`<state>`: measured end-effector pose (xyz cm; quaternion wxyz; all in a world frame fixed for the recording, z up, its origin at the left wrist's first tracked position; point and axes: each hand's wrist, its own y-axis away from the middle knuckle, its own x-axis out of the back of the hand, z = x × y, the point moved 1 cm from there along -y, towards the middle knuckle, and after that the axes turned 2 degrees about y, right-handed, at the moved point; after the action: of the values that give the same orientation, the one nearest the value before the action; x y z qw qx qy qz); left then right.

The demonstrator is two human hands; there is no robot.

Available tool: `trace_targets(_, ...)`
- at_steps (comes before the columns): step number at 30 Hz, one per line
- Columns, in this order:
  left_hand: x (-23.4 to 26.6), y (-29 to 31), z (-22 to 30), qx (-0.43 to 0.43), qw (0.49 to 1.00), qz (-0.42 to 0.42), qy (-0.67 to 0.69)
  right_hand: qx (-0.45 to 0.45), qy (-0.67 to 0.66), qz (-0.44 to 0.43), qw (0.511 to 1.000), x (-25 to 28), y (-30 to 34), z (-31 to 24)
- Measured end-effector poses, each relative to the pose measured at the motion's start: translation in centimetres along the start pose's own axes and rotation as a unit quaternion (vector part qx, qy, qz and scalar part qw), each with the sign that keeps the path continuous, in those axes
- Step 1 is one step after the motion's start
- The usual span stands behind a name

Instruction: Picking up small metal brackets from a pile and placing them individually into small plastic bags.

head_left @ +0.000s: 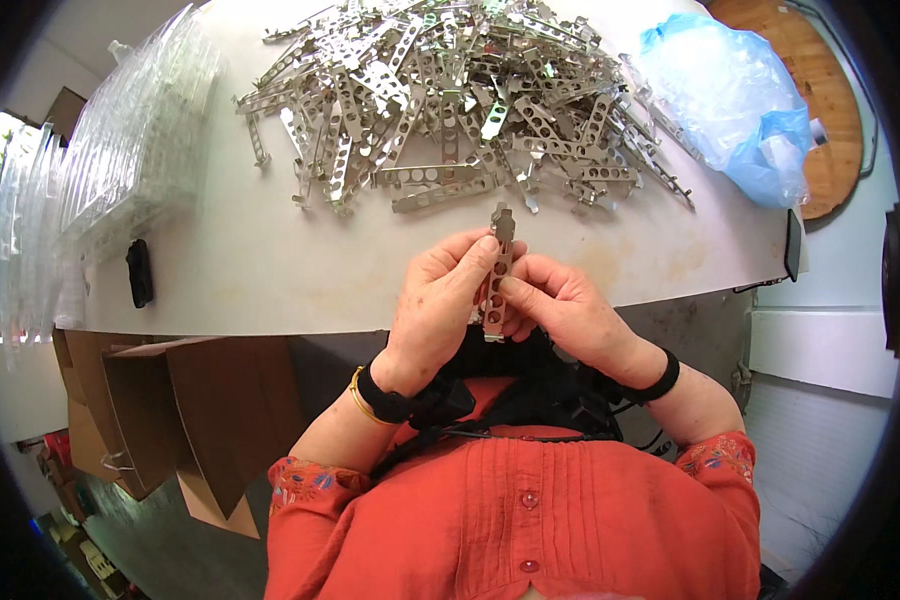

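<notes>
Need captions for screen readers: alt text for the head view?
A person's left hand and right hand hold a metal bracket with round holes near a pale table's edge. Beyond lies a heap of similar brackets, between clear plastic trays and a bluish plastic bag.

At the upper left of the frame, a big stack of clear plastic trays (145,135). At the left, a small black thing (139,273) on the white table (230,275). At the upper right, a blue and see-through plastic bag (725,100) near a round brown wooden top (835,150). At the lower left, brown cardboard boxes (235,405).
</notes>
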<state>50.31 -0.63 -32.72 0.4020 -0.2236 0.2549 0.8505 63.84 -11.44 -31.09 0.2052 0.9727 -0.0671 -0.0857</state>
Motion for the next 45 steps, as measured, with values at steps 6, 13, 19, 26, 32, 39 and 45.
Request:
trace_targets(6,-0.1,0.4,1.1,-0.030,0.994,-0.002,-0.101,0.025,0.023,0.012,0.999,-0.9,-0.6,-0.6)
trace_targets(13,0.8,0.6,1.4,-0.082,0.988,0.051,-0.120,0.002,0.141,0.080,0.987,-1.0,-0.3,-2.9)
trace_targets(19,0.9,1.4,2.1,-0.094,0.973,-0.001,-0.212,0.176,0.157,0.121,0.964,0.3,-0.8,-4.8)
trace_targets(26,0.7,2.0,1.9,-0.126,0.942,-0.040,-0.308,0.223,0.209,0.083,0.948,-0.2,-0.6,-4.9)
trace_targets(32,0.0,2.4,2.4,-0.081,0.950,-0.032,-0.301,0.145,0.119,0.071,0.980,0.1,0.1,-4.6)
trace_targets(39,-0.4,2.2,2.9,-0.169,0.910,-0.067,-0.373,0.164,0.081,0.110,0.977,1.4,1.2,-4.6)
trace_targets(45,0.1,2.6,4.0,-0.240,0.868,-0.034,-0.433,0.214,0.055,0.164,0.962,3.6,2.5,-4.3)
